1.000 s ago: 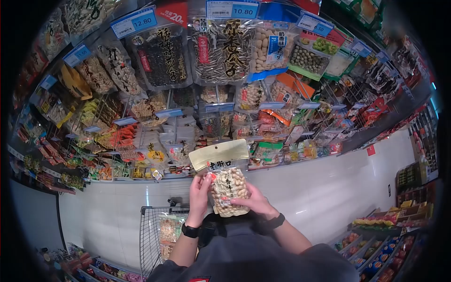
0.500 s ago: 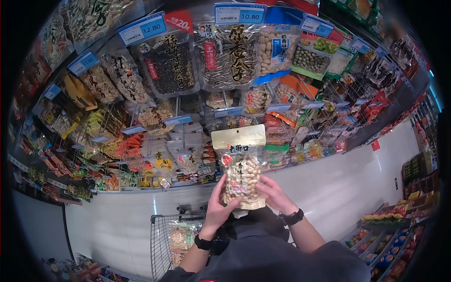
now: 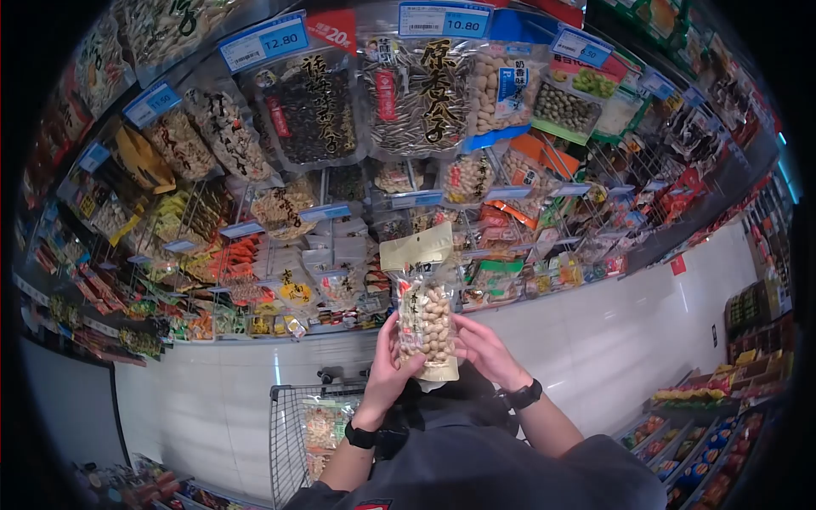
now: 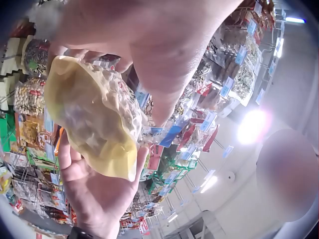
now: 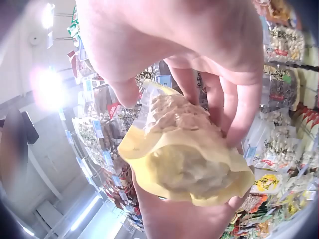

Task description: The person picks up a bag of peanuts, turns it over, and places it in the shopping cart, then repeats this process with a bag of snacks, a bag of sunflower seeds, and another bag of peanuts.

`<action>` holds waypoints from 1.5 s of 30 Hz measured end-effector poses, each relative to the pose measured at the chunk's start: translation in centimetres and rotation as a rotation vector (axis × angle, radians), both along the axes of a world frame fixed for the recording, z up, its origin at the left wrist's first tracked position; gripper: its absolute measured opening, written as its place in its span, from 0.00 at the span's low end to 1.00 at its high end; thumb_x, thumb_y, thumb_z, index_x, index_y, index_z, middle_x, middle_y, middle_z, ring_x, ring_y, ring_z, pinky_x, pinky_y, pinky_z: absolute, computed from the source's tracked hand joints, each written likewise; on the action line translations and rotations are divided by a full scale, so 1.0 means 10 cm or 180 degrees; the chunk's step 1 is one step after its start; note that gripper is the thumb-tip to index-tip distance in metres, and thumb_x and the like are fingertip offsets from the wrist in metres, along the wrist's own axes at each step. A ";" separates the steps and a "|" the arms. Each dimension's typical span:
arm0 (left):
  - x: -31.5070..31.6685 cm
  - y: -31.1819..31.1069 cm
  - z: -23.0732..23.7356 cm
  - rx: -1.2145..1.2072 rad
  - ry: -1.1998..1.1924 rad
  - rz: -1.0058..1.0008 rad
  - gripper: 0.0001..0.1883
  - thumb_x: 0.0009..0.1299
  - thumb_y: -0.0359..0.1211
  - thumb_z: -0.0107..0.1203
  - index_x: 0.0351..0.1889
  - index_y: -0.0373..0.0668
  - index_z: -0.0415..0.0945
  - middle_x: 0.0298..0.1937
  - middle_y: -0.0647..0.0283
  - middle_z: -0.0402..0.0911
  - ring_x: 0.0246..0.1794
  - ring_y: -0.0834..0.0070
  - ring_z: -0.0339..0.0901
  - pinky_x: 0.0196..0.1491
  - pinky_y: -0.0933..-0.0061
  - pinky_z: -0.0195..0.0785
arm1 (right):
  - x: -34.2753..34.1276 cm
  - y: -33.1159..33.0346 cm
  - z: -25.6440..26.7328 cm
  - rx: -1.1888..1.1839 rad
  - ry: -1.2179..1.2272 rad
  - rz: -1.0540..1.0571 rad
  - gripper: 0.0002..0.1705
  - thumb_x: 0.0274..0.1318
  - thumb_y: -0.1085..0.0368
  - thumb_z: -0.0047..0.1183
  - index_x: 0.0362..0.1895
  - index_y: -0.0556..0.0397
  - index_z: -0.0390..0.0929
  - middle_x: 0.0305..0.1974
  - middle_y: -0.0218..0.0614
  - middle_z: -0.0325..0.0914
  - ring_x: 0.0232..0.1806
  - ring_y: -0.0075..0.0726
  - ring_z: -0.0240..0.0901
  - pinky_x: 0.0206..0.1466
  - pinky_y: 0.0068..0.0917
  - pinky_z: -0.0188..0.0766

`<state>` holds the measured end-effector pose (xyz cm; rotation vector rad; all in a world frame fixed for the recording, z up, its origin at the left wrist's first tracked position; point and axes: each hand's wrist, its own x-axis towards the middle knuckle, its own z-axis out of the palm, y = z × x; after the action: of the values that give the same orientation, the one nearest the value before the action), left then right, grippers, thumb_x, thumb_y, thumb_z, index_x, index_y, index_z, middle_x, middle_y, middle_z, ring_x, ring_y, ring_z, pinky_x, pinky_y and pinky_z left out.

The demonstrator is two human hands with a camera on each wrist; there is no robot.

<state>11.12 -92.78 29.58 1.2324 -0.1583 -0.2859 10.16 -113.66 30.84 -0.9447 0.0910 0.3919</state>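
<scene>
A clear bag of peanuts in their shells (image 3: 435, 316), with a cream header and dark lettering, stands upright in front of the chest, turned a little sideways. My left hand (image 3: 389, 376) grips its lower left side, thumb across the front. At its right edge is my right hand (image 3: 495, 355), with fairly straight fingers touching the bag. The left wrist view shows the pale folded base of the bag (image 4: 92, 119) from below. In the right wrist view, the right thumb (image 5: 124, 93) hangs apart from the bag, and the fingers lie along its far side.
A shelf rack with hanging snack bags (image 3: 416, 93) and blue price tags spans the front. A wire shopping cart (image 3: 285, 442) holding packaged nuts (image 3: 325, 425) stands at lower left. Fruit bins (image 3: 697, 450) are at lower right, beyond the pale floor (image 3: 586, 340).
The bag has moved slightly right from its place a second ago and has turned so its front faces more to the left. The right hand's thumb has come off the front.
</scene>
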 end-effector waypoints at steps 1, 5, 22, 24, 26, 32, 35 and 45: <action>-0.01 0.00 -0.03 -0.0252 0.0201 -0.0077 0.45 0.66 0.32 0.60 0.75 0.38 0.40 0.69 0.52 0.60 0.68 0.67 0.62 0.67 0.67 0.58 | 0.01 -0.01 0.01 -0.0101 -0.0155 0.0139 0.31 0.69 0.63 0.47 0.70 0.62 0.55 0.63 0.42 0.68 0.61 0.31 0.69 0.63 0.30 0.66; -0.08 0.00 -0.23 -0.0992 0.0755 -0.0310 0.44 0.69 0.35 0.56 0.75 0.43 0.35 0.69 0.52 0.61 0.68 0.65 0.63 0.67 0.65 0.59 | 0.01 -0.07 -0.07 -0.0890 -0.0578 0.0489 0.28 0.67 0.65 0.50 0.68 0.59 0.60 0.58 0.37 0.72 0.59 0.28 0.71 0.57 0.27 0.71; -0.22 0.07 -0.44 -0.0775 0.0587 -0.1087 0.48 0.67 0.53 0.56 0.75 0.34 0.46 0.72 0.56 0.57 0.72 0.71 0.57 0.71 0.70 0.49 | -0.09 0.03 -0.35 0.0376 -0.0009 0.0406 0.35 0.64 0.71 0.52 0.72 0.50 0.51 0.56 0.34 0.72 0.55 0.25 0.71 0.55 0.25 0.71; -0.22 0.07 -0.37 -0.1007 0.0567 -0.1187 0.45 0.69 0.52 0.55 0.75 0.34 0.47 0.71 0.57 0.60 0.71 0.72 0.59 0.70 0.70 0.52 | -0.07 0.01 -0.33 0.0428 -0.0151 0.0345 0.35 0.62 0.72 0.53 0.70 0.50 0.52 0.55 0.34 0.73 0.55 0.26 0.72 0.55 0.26 0.71; -0.22 0.06 -0.27 -0.1024 0.0746 -0.0650 0.38 0.72 0.44 0.54 0.73 0.34 0.52 0.66 0.58 0.67 0.64 0.75 0.66 0.65 0.73 0.59 | -0.06 -0.02 -0.39 0.0113 -0.0424 0.0216 0.34 0.58 0.77 0.55 0.66 0.50 0.56 0.58 0.35 0.71 0.58 0.31 0.71 0.60 0.31 0.70; -0.17 0.14 -0.22 -0.0295 0.0947 -0.0119 0.24 0.70 0.32 0.58 0.61 0.34 0.66 0.50 0.64 0.78 0.43 0.84 0.74 0.45 0.81 0.67 | -0.12 -0.12 -0.33 -0.0488 -0.0474 0.0051 0.27 0.56 0.77 0.57 0.59 0.52 0.63 0.55 0.34 0.72 0.56 0.29 0.71 0.58 0.29 0.70; -0.18 0.16 -0.35 -0.0143 0.0975 -0.0077 0.20 0.69 0.33 0.59 0.56 0.34 0.70 0.47 0.65 0.79 0.40 0.85 0.74 0.42 0.81 0.67 | -0.15 -0.11 -0.35 -0.0518 -0.0469 0.0202 0.27 0.56 0.77 0.57 0.58 0.53 0.64 0.55 0.33 0.71 0.55 0.28 0.71 0.58 0.29 0.70; -0.23 0.09 -0.30 -0.0516 0.1026 -0.0048 0.22 0.68 0.32 0.59 0.58 0.32 0.69 0.53 0.58 0.79 0.51 0.75 0.77 0.56 0.73 0.68 | -0.22 0.07 -0.33 -0.0033 0.0099 0.0708 0.37 0.56 0.72 0.61 0.67 0.55 0.57 0.60 0.34 0.70 0.60 0.29 0.69 0.62 0.30 0.69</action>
<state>8.84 -91.87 26.56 1.0104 0.0864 -0.4714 7.97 -113.00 27.58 -0.9621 0.0161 0.6120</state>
